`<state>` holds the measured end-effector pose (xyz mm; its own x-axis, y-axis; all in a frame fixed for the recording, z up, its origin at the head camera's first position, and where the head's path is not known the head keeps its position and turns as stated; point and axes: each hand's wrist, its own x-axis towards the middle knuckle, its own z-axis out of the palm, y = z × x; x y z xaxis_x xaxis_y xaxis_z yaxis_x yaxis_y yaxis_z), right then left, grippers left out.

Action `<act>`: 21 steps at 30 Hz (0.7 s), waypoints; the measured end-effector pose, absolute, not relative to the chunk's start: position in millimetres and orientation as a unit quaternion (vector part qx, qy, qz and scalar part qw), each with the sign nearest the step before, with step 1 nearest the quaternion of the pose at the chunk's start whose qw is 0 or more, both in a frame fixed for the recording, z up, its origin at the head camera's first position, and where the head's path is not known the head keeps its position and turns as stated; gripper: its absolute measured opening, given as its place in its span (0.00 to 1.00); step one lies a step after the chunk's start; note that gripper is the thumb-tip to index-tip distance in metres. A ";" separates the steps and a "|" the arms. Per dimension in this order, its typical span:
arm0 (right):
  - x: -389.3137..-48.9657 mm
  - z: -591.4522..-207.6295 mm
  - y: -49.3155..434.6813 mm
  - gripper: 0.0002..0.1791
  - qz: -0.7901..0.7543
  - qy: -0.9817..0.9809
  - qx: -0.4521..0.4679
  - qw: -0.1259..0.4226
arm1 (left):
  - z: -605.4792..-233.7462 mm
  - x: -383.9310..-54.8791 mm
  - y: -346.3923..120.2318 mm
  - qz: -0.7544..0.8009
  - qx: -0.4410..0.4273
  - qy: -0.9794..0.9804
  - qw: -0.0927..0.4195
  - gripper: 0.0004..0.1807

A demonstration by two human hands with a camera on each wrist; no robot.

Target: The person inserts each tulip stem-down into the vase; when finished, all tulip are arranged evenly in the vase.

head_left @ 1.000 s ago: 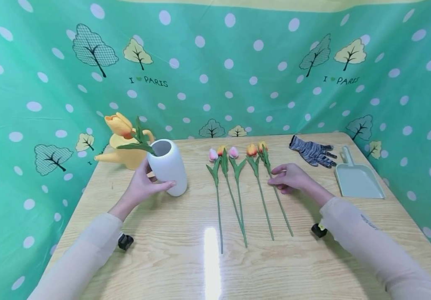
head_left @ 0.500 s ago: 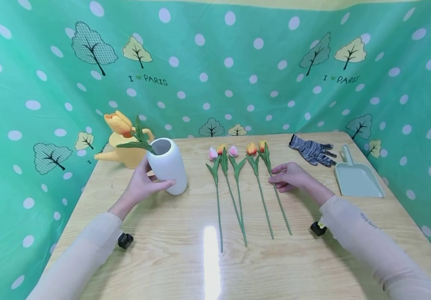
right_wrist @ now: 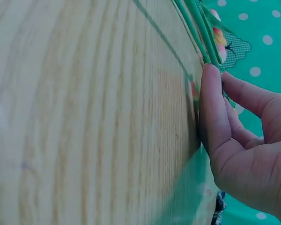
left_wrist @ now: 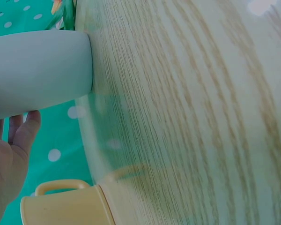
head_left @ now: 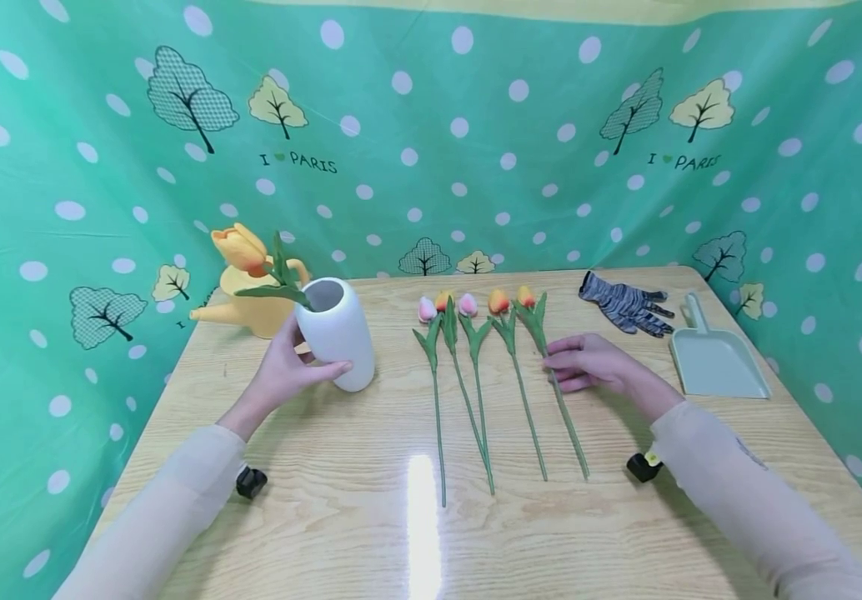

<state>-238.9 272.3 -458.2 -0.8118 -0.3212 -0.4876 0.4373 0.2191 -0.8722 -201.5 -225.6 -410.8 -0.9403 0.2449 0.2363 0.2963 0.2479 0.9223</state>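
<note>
My left hand [head_left: 287, 367] grips a white vase [head_left: 343, 346] round its side, thumb across the front. A yellow-orange tulip [head_left: 239, 250] leans out of the vase's mouth to the left. In the left wrist view, the fingers [left_wrist: 25, 129] lie against the vase wall [left_wrist: 42, 70]. My right hand [head_left: 588, 364] pinches the green stem of the rightmost orange-yellow tulip [head_left: 532, 315], just below its leaves. Seen from the right wrist, the stem [right_wrist: 201, 28] runs to the thumb and fingertips, low over the table. Another orange tulip [head_left: 504, 321] lies just left of it.
Two pink tulips [head_left: 468, 321] and an orange one lie mid-table, two stems crossing. A yellow watering can [head_left: 254, 312] stands behind the vase. A striped glove [head_left: 626, 304] and a grey-green dustpan [head_left: 719, 358] lie at the right. A dotted green curtain [head_left: 461, 200] backs the table.
The right hand has shifted slightly right and now has the tulip's stem between its fingers; that tulip has turned, its leaves spread wider. The left hand and vase stay put.
</note>
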 end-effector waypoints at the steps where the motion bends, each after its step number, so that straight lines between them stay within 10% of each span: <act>1: -238.3 -457.2 272.3 0.35 -0.626 0.716 0.040 0.305 | -410.8 -201.3 -225.6 -0.589 -0.171 -0.790 0.022 0.52; 21: -228.9 -404.6 249.2 0.31 -0.698 0.662 -0.015 0.272 | -411.7 -201.8 -226.4 -0.586 -0.176 -0.790 0.023 0.51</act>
